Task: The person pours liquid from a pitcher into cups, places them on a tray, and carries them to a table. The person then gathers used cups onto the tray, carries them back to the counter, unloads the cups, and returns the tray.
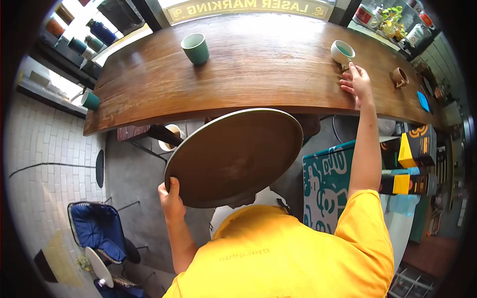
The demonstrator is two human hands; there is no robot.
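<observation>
Head view: left hand point(172, 201) clamps tray point(238, 156), right hand point(361, 83) pinches cup point(340, 56), and mirrored sign point(248, 9) reads "LASER MARKING".

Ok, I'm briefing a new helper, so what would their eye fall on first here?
Probably the big, tilted round tray in the middle, its edge held by the left hand, with the bright yellow shirt below. Next, perhaps, the right hand at upper right, its fingers at a pale cup on the wooden table.
</observation>
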